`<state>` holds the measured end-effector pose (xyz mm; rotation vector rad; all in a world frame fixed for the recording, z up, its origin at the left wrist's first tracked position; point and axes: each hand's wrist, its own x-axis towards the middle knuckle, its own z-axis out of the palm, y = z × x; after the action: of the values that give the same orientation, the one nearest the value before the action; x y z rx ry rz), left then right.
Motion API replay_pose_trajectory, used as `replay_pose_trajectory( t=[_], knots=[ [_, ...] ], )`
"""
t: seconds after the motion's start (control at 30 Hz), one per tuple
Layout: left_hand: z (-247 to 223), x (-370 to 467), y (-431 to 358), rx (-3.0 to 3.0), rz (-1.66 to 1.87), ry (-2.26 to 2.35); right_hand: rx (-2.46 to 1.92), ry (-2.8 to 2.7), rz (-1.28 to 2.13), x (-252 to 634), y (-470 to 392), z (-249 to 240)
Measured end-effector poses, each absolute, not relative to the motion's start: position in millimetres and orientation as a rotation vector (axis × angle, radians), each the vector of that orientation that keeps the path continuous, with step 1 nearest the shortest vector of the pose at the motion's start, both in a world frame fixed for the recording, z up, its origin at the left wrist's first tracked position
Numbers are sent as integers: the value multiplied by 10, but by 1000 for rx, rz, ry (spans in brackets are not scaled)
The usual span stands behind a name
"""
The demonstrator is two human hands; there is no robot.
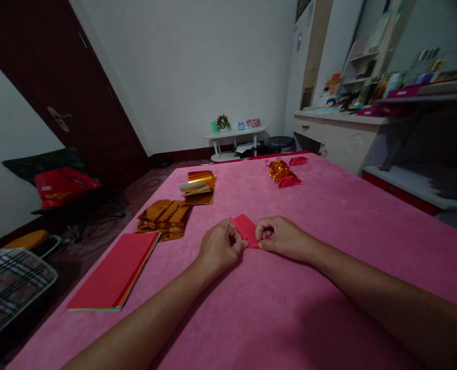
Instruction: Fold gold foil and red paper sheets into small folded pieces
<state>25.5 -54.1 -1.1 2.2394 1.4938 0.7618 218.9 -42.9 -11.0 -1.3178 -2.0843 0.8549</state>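
Observation:
A small piece of red paper (245, 227) lies on the pink surface (228, 303), between my two hands. My left hand (221, 245) pinches its left and lower edge. At its right edge, my right hand (280, 237) has thumb and fingers closed on the same paper. A stack of red paper (114, 271), with other colours showing along its edge, is at the left. Behind that stack lie folded gold foil sheets (165, 218), and beyond them more gold foil (205, 187) with a pale rounded object (192, 186) on it. Crumpled gold and red pieces (280, 171) rest at the back right.
A low white table (236, 133) with small items stands by the back wall, beside a dark round stool (279, 142). A dresser (334, 134) is at the right. On the left are a chair holding a red bag (64, 186) and a wire basket (18, 280).

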Motion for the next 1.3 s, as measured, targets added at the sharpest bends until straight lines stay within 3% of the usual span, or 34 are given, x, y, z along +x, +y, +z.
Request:
replay_pose_trajectory(
  t=[0.97,1.3],
  knots=[
    [34,313,-466,2173,613,1608,-1199,-2152,806,2199,-442,-105],
    [48,280,-482,2256,586,1584,-1191,-2341,482,2174,-531,-5]
  ],
)
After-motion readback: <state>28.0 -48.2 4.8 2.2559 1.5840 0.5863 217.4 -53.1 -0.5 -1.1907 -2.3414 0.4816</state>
